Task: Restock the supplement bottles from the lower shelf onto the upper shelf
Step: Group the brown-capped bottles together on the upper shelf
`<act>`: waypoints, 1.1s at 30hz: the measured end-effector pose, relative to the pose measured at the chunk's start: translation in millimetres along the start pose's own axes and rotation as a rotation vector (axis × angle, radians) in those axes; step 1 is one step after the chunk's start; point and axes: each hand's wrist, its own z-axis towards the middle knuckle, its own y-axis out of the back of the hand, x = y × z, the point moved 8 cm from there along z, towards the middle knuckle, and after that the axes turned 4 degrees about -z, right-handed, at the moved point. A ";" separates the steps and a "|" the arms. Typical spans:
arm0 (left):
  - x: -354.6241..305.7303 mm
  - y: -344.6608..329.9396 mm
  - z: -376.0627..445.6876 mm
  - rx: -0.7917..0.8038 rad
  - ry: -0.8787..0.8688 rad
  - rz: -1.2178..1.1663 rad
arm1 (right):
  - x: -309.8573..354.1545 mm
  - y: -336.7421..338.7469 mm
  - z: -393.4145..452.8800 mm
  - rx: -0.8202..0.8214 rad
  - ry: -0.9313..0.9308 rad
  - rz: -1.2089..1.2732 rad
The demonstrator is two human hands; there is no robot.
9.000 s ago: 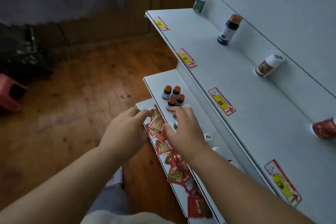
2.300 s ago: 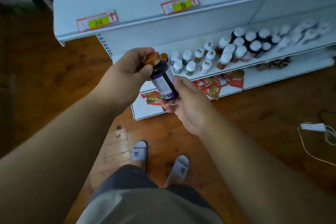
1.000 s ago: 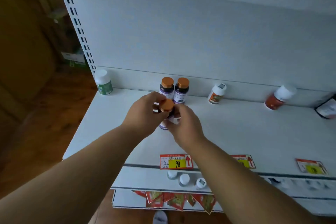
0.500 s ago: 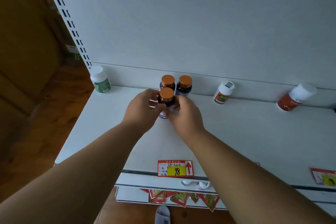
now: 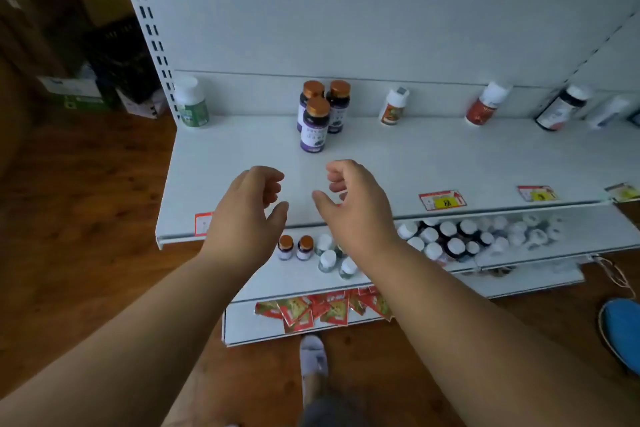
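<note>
Three dark bottles with orange caps stand grouped on the upper shelf (image 5: 433,163); the front one (image 5: 314,125) stands upright before the other two (image 5: 337,107). My left hand (image 5: 246,215) and my right hand (image 5: 353,208) hover over the shelf's front edge, both empty with fingers curled apart, well short of the bottles. On the lower shelf (image 5: 277,282) two more orange-capped bottles (image 5: 295,247) stand beside several white-capped bottles (image 5: 446,239), partly hidden by my right wrist.
Along the back of the upper shelf stand a green-label bottle (image 5: 190,102), a leaning white-capped bottle (image 5: 393,107), a red one (image 5: 486,104) and a dark one (image 5: 561,108). Red sachets (image 5: 322,310) hang on the bottom shelf. My foot (image 5: 313,360) and a blue shoe (image 5: 621,333) rest on the wood floor.
Both hands have let go of the front orange-capped bottle, which now stands on the upper shelf, and have drawn back toward me. The view has tilted down, showing the lower shelf.
</note>
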 end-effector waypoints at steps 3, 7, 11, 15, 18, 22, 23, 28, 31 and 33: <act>22.5 11.9 -55.5 0.015 0.000 0.004 | 15.8 -21.3 -63.9 0.061 0.009 0.032; 54.4 9.3 -105.0 0.058 0.045 0.030 | 21.8 -49.4 -111.7 0.160 0.026 0.025; 85.5 -3.8 -118.9 0.051 0.108 0.048 | 1.8 -75.2 -122.5 0.228 0.030 0.011; 125.7 -55.5 -123.6 0.056 0.181 0.021 | -54.5 -116.3 -128.7 0.288 -0.013 0.022; 173.9 -114.0 -123.4 0.082 0.262 -0.021 | -109.3 -161.9 -128.7 0.322 -0.056 -0.006; 234.7 -184.7 -111.0 0.068 0.379 -0.087 | -175.9 -226.1 -107.6 0.386 -0.101 -0.071; 248.1 -200.7 -106.1 0.063 0.405 -0.100 | -191.2 -240.8 -99.0 0.403 -0.113 -0.092; 309.4 -256.0 -70.2 0.015 0.459 -0.145 | -237.6 -294.8 -37.5 0.341 0.009 -0.257; 329.8 -273.3 -46.3 0.012 0.406 -0.147 | -242.5 -319.4 1.7 0.320 0.094 -0.348; 339.9 -281.4 -35.3 0.010 0.382 -0.138 | -244.9 -337.7 14.3 0.341 0.124 -0.397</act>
